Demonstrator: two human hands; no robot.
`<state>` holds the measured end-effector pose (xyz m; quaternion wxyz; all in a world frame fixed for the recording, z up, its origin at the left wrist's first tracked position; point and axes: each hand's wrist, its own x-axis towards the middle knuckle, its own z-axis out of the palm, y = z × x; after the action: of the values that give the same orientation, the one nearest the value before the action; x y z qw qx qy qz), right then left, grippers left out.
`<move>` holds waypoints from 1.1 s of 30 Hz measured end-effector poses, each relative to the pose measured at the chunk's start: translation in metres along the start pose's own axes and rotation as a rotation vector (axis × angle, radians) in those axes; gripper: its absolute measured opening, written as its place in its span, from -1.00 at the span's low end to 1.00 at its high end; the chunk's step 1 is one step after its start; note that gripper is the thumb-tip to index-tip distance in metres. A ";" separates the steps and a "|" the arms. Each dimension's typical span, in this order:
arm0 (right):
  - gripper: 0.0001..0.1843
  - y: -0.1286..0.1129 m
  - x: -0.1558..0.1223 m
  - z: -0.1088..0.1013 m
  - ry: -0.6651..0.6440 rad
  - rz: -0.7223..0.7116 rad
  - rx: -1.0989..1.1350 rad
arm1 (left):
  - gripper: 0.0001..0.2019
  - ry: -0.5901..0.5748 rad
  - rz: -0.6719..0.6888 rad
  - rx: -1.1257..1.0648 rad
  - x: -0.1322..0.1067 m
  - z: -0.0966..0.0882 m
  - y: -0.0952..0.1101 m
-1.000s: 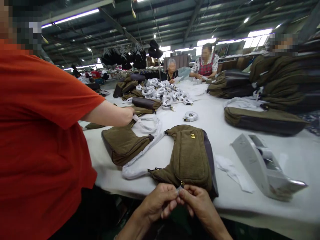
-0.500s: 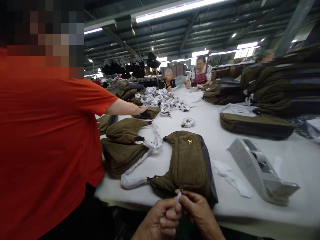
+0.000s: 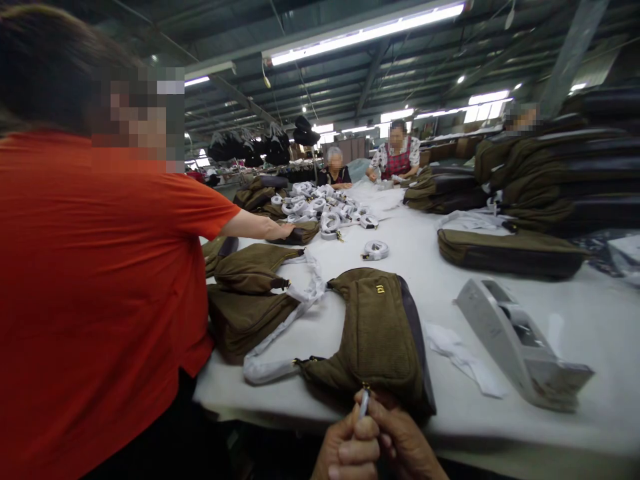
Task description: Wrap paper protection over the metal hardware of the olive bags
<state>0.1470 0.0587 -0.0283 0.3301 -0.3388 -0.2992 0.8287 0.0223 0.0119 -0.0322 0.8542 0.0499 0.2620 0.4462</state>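
Note:
An olive-green corduroy bag with a small gold logo lies at the near edge of the white table. Its strap is wrapped in white paper. My left hand and my right hand are pressed together at the bottom of the view, just below the bag's zipper end. Both are closed in a pinch around a small white strip that stands up at the zipper pull. Only the upper parts of my hands show.
A person in an orange shirt stands close on the left, one hand reaching to a bag further up the table. More olive bags, rolled white straps, a grey tape dispenser and paper scraps lie around. Others sit at the far end.
My hands have dropped lower in the view, still pinching the white strip at the zipper. The person in orange has lifted an arm from the near bag to one further up the table.

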 end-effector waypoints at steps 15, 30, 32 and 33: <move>-0.53 -0.016 0.000 0.000 -0.130 0.138 0.015 | -0.56 -0.201 0.003 0.224 -0.005 0.012 0.018; -0.46 0.001 -0.004 0.011 -0.175 -0.072 0.001 | -0.42 0.329 0.441 0.987 -0.006 0.012 0.011; -0.46 0.002 -0.003 0.014 -0.186 -0.095 -0.030 | -0.40 0.377 0.492 1.124 -0.008 0.010 0.010; -0.45 0.003 -0.003 0.017 -0.173 -0.102 -0.033 | -0.41 0.386 0.517 1.185 -0.009 0.008 0.010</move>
<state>0.1347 0.0504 -0.0193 0.3393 -0.2556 -0.3569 0.8319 0.0146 0.0120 -0.0180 0.4861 0.4906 0.5901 0.4181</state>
